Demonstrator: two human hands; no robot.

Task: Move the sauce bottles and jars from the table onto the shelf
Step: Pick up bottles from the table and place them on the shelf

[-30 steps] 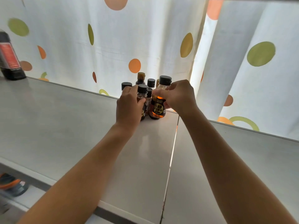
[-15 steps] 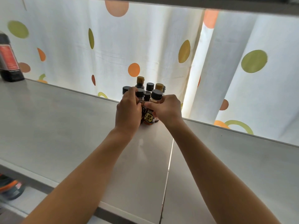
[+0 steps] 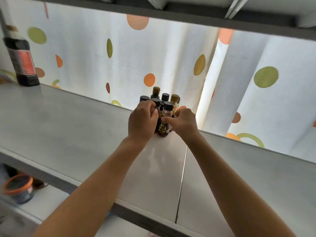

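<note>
Several small sauce bottles with black and amber caps stand clustered at the back of the grey metal shelf. My left hand curls round a black-capped bottle at the cluster's left front; most of that bottle is hidden. My right hand pinches the front bottle, which has a black cap, clear neck and dark yellow-printed label and stands on the shelf. Both forearms reach up from below.
A tall dark soy sauce bottle with a red label stands at the shelf's far left. A spotted white curtain hangs behind. Another shelf's underside runs overhead. An orange-rimmed jar sits on the level below, lower left.
My right hand brought its bottle down and in against the cluster, where it now stands on the shelf. The left hand stayed on its bottle. The view has tilted up.
</note>
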